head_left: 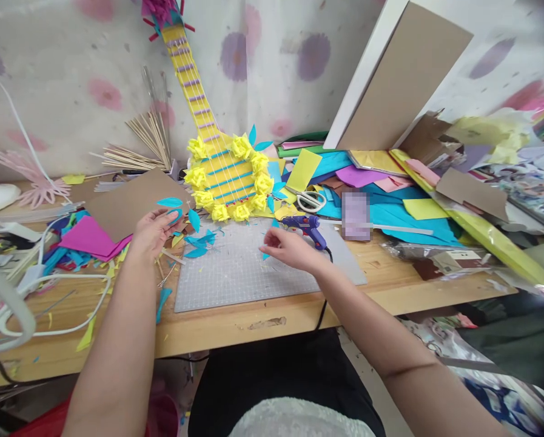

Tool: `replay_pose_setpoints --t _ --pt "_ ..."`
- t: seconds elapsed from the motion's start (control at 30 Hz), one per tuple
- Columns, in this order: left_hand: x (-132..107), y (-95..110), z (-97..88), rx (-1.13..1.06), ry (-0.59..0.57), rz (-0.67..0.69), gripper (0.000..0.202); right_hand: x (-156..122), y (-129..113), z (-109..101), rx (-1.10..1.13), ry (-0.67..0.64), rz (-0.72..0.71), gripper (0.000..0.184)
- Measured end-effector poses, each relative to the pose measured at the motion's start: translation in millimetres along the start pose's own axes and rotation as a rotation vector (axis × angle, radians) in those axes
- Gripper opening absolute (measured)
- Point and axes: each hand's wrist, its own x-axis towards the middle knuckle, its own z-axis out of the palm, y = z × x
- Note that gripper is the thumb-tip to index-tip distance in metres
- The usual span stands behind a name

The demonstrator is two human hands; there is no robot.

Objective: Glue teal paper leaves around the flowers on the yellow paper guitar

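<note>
My right hand (286, 247) hovers low over the grey cutting mat (235, 273), fingers curled in, thumb & forefinger pinched near a small blue paper bit (266, 256) at the tips; can't tell if I've actually got hold of it. Just beyond that hand, almost touching the knuckles, lies the blue glue gun (307, 226), its black cord running back past my wrist & over the table edge.

My left hand (152, 233) is at the mat's far left corner, fingers loosely spread, tips on a blue paper leaf (175, 213) — resting on it more than gripping, hold looks light. Right of that hand, a scatter of blue leaf cutouts (199, 243) on the mat. Under & behind the hand, a brown card sheet (130, 203); left of it, a magenta paper piece (90, 237) w/ more scraps.

Further out, between both hands & past them, stands the yellow paper guitar (228, 176), ringed w/ yellow paper roses, neck leaning up against the wall cloth. Right of the guitar, beyond the glue gun, white-handled scissors (310, 200) on a pile of coloured paper sheets (390, 209). Far left of the guitar, a bundle of wooden sticks (139, 145). Far right, a big cardboard panel (399, 79) leans on the wall.
</note>
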Motion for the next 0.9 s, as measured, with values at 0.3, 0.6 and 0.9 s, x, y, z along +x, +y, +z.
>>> replay_pose_setpoints --t 0.3,0.6,0.9 --pt "11.0 3.9 -16.9 0.05 0.022 0.078 0.026 88.8 -1.2 21.2 0.353 0.357 -0.085 0.017" --pt "25.8 3.4 11.4 -0.181 -0.239 0.167 0.022 178.7 20.9 -73.8 0.292 0.797 0.239 0.035" --pt "61.5 -8.8 19.2 -0.167 -0.228 0.129 0.023 189.9 14.0 -65.8 0.256 0.647 0.299 0.052"
